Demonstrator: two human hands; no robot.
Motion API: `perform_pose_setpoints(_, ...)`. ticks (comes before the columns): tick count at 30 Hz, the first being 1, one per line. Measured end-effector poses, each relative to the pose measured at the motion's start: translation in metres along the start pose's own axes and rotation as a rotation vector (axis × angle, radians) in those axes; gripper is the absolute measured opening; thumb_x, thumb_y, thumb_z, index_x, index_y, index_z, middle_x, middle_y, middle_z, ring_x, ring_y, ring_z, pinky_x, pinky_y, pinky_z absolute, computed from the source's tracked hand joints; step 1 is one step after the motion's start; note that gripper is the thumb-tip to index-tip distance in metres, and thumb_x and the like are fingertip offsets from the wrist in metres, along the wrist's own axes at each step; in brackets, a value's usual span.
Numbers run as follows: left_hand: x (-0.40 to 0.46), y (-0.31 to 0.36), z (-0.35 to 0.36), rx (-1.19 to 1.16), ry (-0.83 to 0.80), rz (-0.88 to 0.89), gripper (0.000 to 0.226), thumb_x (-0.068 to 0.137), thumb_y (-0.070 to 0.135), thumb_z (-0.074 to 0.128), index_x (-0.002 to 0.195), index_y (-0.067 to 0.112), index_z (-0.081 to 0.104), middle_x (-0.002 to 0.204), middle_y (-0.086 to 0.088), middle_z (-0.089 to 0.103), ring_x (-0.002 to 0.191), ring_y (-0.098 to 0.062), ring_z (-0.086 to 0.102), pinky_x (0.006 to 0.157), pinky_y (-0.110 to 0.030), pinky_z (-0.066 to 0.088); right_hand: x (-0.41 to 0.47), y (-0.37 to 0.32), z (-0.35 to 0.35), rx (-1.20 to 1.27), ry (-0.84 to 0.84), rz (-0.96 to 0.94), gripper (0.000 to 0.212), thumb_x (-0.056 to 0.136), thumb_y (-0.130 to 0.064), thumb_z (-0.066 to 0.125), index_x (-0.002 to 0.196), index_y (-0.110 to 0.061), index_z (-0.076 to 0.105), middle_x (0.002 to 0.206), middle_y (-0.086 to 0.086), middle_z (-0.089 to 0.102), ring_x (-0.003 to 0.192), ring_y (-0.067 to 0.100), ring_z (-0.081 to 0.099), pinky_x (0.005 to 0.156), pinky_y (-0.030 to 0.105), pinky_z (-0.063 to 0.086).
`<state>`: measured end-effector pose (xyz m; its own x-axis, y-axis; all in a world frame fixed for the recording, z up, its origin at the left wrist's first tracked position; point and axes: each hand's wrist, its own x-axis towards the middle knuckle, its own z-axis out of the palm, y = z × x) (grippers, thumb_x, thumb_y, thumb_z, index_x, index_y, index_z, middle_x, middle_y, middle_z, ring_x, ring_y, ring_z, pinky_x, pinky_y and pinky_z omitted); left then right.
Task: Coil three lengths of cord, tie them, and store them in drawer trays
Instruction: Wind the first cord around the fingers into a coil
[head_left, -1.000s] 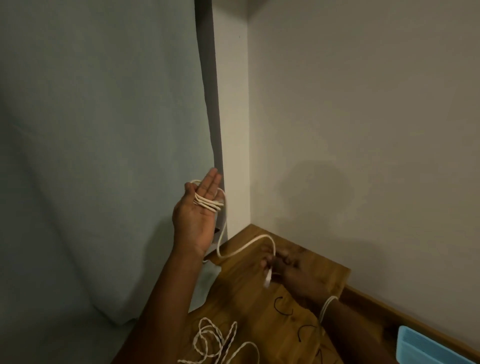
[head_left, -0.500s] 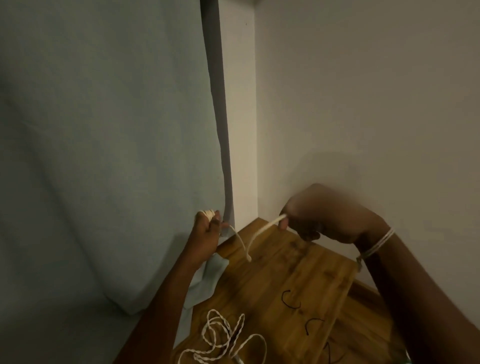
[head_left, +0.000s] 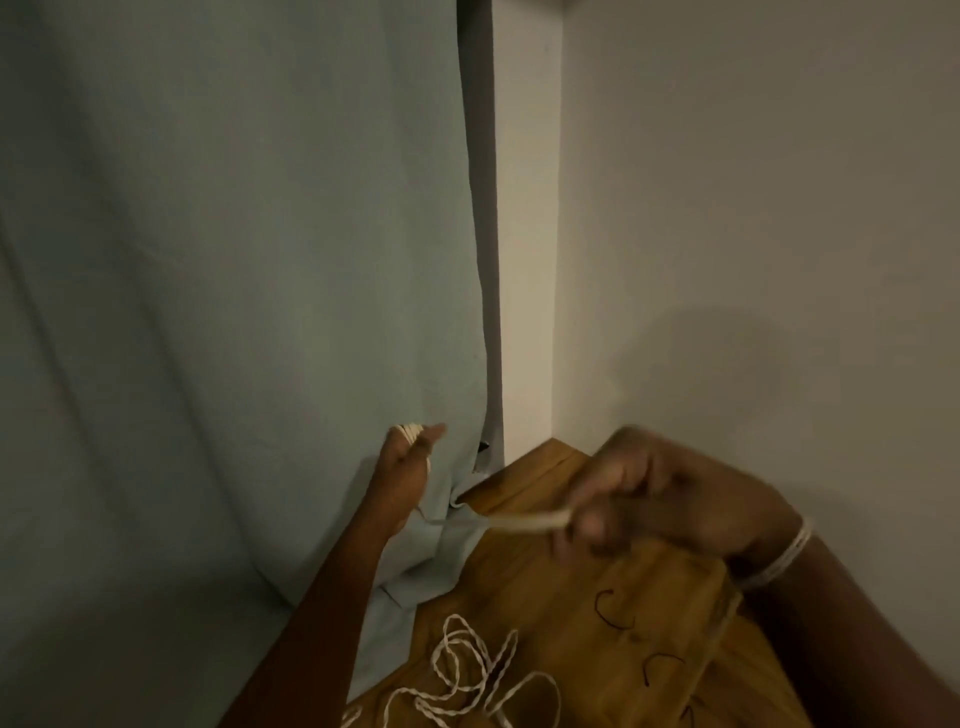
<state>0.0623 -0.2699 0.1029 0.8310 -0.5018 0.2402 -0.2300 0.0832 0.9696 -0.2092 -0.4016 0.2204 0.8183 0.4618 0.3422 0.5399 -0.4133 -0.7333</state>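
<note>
Right hand dropped, fingers pinching cord; left hand gripped coil; coiling underway, next wrap needs tension.

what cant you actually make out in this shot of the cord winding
- Right hand, head view: motion blur smears the fingers, so the exact grip on the cord end is unclear.
- Coil on the left hand: its number of turns is too small and dim to count.
- Loose cord on the wooden table: cut off by the bottom edge.
- Drawer trays: not in view.
</note>
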Motion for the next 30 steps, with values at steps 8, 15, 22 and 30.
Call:
perform_pose_setpoints(8,-0.062,0.019,0.034,-0.465,-0.841,-0.229,0.031,0.090,0.023,0.056,0.104,-0.005,0.053,0.062,-0.017,0.067,0.067,-0.032,0.068,0.099,-0.048,0.048,0.008,0.061,-0.086,-0.128,1.225,0.235,0.027,0.099,-0.032,0.055,0.091,-0.015,0.075,0.057,0.004,0.044,0.052,0.010,0.039,0.052,0.024,0.040)
perform_pose_setpoints(15,-0.065,0.067,0.045,-1.157,-0.769,-0.078,0.033,0.092,0.018,0.036,0.090,-0.002,0.062,0.040,-0.001,0.041,0.044,-0.016,0.049,0.112,-0.053,0.036,0.012,0.145,-0.053,-0.265,1.185,0.549,0.028,0.100,-0.023,0.055,0.094,-0.007,0.076,0.082,-0.002,0.072,0.070,0.005,0.062,0.066,0.019,0.045)
perform_pose_setpoints(22,-0.028,0.083,0.040,-0.853,-0.240,0.219,0.014,0.087,0.012,0.044,0.087,0.002,0.054,0.062,-0.002,0.060,0.070,-0.021,0.066,0.103,-0.042,0.047,0.010,0.156,0.034,-0.485,0.516,0.734,0.036,0.105,-0.031,0.040,0.107,-0.018,0.073,0.096,-0.003,0.070,0.064,0.000,0.052,0.059,0.005,0.037)
perform_pose_setpoints(30,-0.023,0.010,0.034,0.482,-0.440,0.002,0.049,0.095,0.026,0.050,0.138,0.004,0.044,0.133,-0.017,0.055,0.119,-0.033,0.056,0.104,-0.043,0.044,0.030,0.078,-0.012,-0.604,0.238,0.404,0.029,0.101,-0.024,0.052,0.105,-0.007,0.075,0.096,0.004,0.075,0.071,0.005,0.065,0.075,0.015,0.055)
